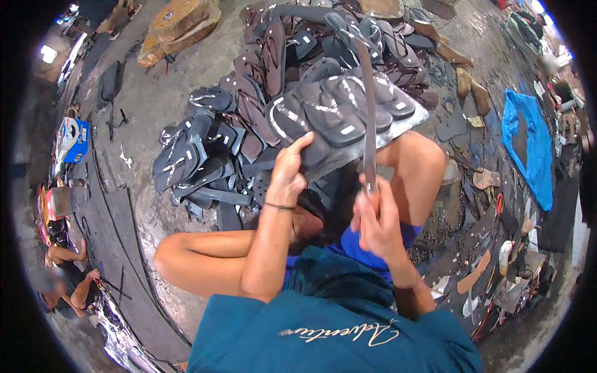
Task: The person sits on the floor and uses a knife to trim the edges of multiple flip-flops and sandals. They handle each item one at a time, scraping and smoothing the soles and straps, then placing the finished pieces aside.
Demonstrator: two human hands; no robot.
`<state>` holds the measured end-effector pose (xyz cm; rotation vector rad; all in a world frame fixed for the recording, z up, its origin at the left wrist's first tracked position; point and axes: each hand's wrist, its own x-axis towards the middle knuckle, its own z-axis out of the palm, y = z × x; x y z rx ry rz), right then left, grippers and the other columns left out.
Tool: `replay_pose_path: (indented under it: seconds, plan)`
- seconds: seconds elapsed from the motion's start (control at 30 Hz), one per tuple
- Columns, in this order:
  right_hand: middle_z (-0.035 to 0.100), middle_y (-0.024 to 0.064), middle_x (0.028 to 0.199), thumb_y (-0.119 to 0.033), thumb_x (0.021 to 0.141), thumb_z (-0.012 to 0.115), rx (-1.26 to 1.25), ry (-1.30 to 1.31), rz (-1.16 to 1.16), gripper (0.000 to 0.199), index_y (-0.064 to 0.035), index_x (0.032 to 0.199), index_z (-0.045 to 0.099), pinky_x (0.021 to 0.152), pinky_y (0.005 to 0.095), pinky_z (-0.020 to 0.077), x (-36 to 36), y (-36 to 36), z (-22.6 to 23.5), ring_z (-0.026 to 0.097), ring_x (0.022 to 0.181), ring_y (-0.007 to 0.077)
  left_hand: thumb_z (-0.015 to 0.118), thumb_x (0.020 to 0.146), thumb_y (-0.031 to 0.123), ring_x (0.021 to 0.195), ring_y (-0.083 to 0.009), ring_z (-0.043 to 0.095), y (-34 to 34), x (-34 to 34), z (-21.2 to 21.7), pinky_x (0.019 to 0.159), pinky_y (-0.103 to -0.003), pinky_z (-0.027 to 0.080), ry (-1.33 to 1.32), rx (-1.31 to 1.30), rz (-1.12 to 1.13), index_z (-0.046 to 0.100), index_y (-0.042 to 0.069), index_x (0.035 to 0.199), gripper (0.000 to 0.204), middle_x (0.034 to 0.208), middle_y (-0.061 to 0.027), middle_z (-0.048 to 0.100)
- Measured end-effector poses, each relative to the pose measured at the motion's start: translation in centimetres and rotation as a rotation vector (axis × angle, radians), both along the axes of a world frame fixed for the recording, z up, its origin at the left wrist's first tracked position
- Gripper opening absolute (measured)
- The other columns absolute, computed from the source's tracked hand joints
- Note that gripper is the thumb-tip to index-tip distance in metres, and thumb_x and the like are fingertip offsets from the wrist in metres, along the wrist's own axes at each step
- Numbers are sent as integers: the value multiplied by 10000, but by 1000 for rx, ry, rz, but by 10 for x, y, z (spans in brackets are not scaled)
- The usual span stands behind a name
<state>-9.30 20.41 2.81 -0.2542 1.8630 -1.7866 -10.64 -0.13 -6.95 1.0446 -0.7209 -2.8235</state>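
Note:
My right hand (379, 225) is wrapped round the handle of a long knife (370, 124), its narrow blade pointing up and away from me. My left hand (290, 171) grips the near left edge of a dark rubber sheet (410, 124), thumb on top and the other fingers hidden beneath. Several black sandals (339, 127) with pale-marked straps lie side by side across this sheet. In this view the blade passes in front of them; whether it touches them I cannot tell.
Beyond the sheet, a large heap of dark sandals (252, 109) covers the floor. Thick wooden blocks (177, 28) lie at the far left. Rubber strips (115, 230) and a seated person (68, 276) are on the left. A blue cut sheet (541, 158) and scattered scraps lie right.

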Motion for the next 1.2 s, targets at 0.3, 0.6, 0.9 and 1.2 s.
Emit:
replay_pose_path:
  seconds: [0.3, 0.6, 0.9, 1.2]
  plan:
    - [615, 201, 762, -226, 942, 527, 360, 200, 195, 267, -31, 1112, 461, 609, 450, 479, 56, 28, -27, 630, 723, 403, 624, 889, 317, 762, -194, 674, -33, 3, 45, 682, -329, 563, -258, -396, -32, 640, 0, 1010, 340, 915, -91, 683]
    - [548, 209, 629, -261, 952, 518, 369, 242, 293, 323, 51, 1006, 450, 539, 445, 433, 1, -16, -60, 594, 622, 395, 606, 900, 342, 788, -193, 675, -24, 15, 33, 683, -332, 569, -158, -360, -27, 618, -9, 1039, 378, 937, -94, 679]
    - [626, 240, 788, -295, 949, 505, 456, 151, 405, 493, 127, 1200, 463, 692, 433, 472, -30, -40, -74, 637, 791, 402, 595, 916, 306, 808, -197, 676, -5, 21, 15, 692, -340, 576, -66, -269, 89, 580, 15, 1086, 337, 965, -87, 671]
    - [586, 190, 1186, -117, 770, 643, 604, 843, 274, 462, -16, 1209, 540, 947, 453, 430, -26, -70, -142, 539, 1115, 395, 587, 924, 313, 799, -190, 666, 21, 23, 16, 706, -328, 563, -83, -97, 196, 614, 19, 1039, 317, 942, -82, 671]
